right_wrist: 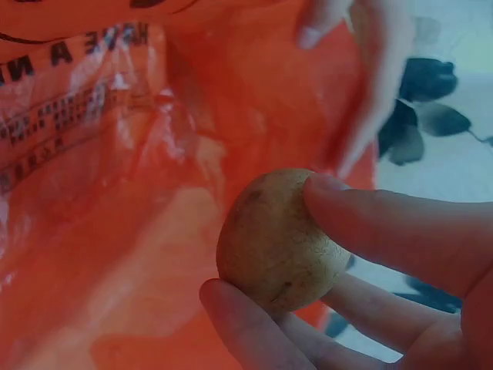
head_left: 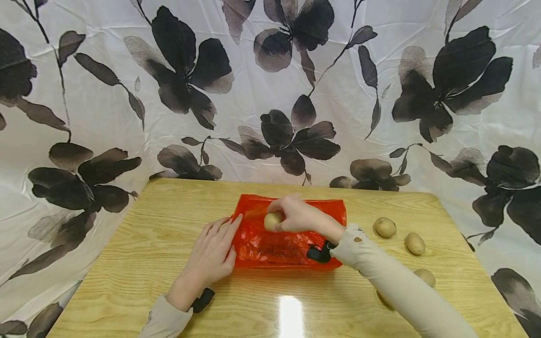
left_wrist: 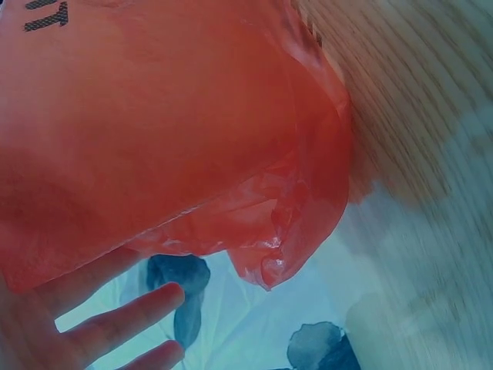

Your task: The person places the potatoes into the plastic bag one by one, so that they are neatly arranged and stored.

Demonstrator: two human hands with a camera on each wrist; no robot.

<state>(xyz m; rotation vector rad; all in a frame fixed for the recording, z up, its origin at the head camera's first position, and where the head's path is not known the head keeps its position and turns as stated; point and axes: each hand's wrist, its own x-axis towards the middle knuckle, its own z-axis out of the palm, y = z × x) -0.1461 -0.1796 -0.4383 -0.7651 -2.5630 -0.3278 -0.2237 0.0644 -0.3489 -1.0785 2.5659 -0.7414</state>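
Two hands (head_left: 213, 251) (head_left: 299, 216), one bag (head_left: 274, 251), one held potato (head_left: 272, 221) and four loose potatoes (head_left: 385, 227) show.

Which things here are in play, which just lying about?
In play:
potato in the right grip
red plastic bag, left grip at its edge
probably the loose potatoes

Just there:
wood-grain table
floral cloth
black wrist straps

Cream sleeves (head_left: 397, 284), rumpled cuff (head_left: 344, 251) (right); black wristbands (head_left: 320, 254)
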